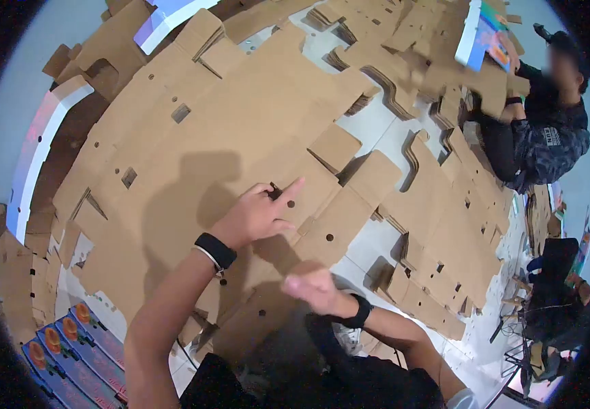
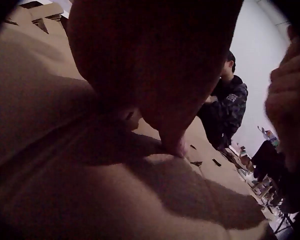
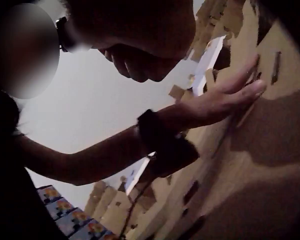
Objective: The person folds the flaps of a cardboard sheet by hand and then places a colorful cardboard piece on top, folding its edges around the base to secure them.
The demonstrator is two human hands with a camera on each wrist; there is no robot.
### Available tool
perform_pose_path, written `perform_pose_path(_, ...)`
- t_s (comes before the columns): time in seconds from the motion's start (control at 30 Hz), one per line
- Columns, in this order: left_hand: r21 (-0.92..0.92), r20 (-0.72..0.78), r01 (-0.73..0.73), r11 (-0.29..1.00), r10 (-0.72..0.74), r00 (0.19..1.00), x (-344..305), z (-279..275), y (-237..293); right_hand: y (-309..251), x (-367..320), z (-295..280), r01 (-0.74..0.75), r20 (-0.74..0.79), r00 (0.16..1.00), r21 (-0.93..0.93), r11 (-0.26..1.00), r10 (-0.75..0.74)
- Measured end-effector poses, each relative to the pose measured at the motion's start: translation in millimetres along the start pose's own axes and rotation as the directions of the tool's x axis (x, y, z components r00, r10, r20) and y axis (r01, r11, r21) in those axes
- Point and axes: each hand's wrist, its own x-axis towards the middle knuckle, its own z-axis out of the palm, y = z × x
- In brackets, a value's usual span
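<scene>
A large flat sheet of brown cardboard, cut with small holes and slots, lies under both hands. My left hand rests on it beside a small dark slot, its index finger stretched forward and its thumb apart. In the right wrist view the left hand's fingers lie against the cardboard surface. My right hand, blurred, is raised over the near edge of the sheet. Its fingers hang loosely curled in the right wrist view, with nothing seen in them.
Stacks of cut cardboard spread to the right over a white tiled floor. Blue printed boxes line the lower left. A printed panel stands at the left. Another person at the upper right handles a colourful printed piece.
</scene>
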Motion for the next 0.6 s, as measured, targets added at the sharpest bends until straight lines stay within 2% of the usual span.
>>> perform_pose_path(0.03,0.026,0.052,0.034,0.999,-0.036,0.998,1,-2,0,7,-4,5,-0.003,-0.005,1.000,-0.002,1.000,0.003)
perform_pose_path(0.1,0.054,0.092,0.058,0.997,-0.062,0.994,3,-1,0,33,-10,18,-0.315,0.021,0.949,0.058,0.947,0.314)
perform_pose_path(0.13,0.028,0.042,0.031,0.999,-0.032,0.999,2,1,-2,42,-14,21,-0.310,0.017,0.951,0.050,0.949,0.310)
perform_pose_path(0.17,0.007,-0.011,0.006,1.000,-0.006,1.000,4,1,-4,51,-17,24,-0.179,0.135,0.972,-0.104,0.978,0.192)
perform_pose_path(0.2,0.012,-0.020,0.010,1.000,-0.009,1.000,7,-1,-5,56,-19,24,-0.028,0.273,0.957,-0.233,0.972,0.094)
perform_pose_path(0.23,-0.024,-0.024,-0.004,1.000,0.003,1.000,5,-2,-2,42,-21,30,-0.037,0.270,0.958,-0.226,0.974,0.099)
perform_pose_path(0.3,-0.057,-0.018,-0.006,0.998,0.005,1.000,0,-2,-3,11,-24,45,0.113,0.405,0.908,0.003,0.994,-0.104)
perform_pose_path(0.33,-0.033,-0.043,-0.017,0.999,0.015,0.999,-1,-1,-4,21,-27,45,0.110,0.408,0.907,0.011,0.994,-0.105)
perform_pose_path(0.4,-0.005,-0.080,-0.025,1.000,0.025,0.996,1,5,-5,46,-27,39,-0.124,0.337,0.919,-0.241,0.963,0.203)
perform_pose_path(0.43,0.012,-0.048,-0.019,1.000,0.020,0.999,3,7,-6,47,-26,40,0.009,0.255,0.966,-0.181,0.983,0.038)
perform_pose_path(0.47,0.036,-0.019,-0.007,0.999,0.007,1.000,3,7,-9,46,-26,40,0.024,0.272,0.962,-0.175,0.984,0.025)
perform_pose_path(0.53,0.000,-0.031,0.006,1.000,-0.006,0.999,0,2,-6,35,-40,45,0.118,0.519,0.855,-0.205,0.972,0.006)
perform_pose_path(0.57,-0.036,-0.050,0.002,0.999,-0.003,0.999,0,0,-4,22,-40,52,0.192,0.474,0.868,-0.039,0.981,-0.151)
perform_pose_path(0.6,-0.035,-0.059,0.022,0.999,-0.024,0.998,1,-1,-5,31,-43,52,0.190,0.491,0.858,-0.027,0.981,-0.152)
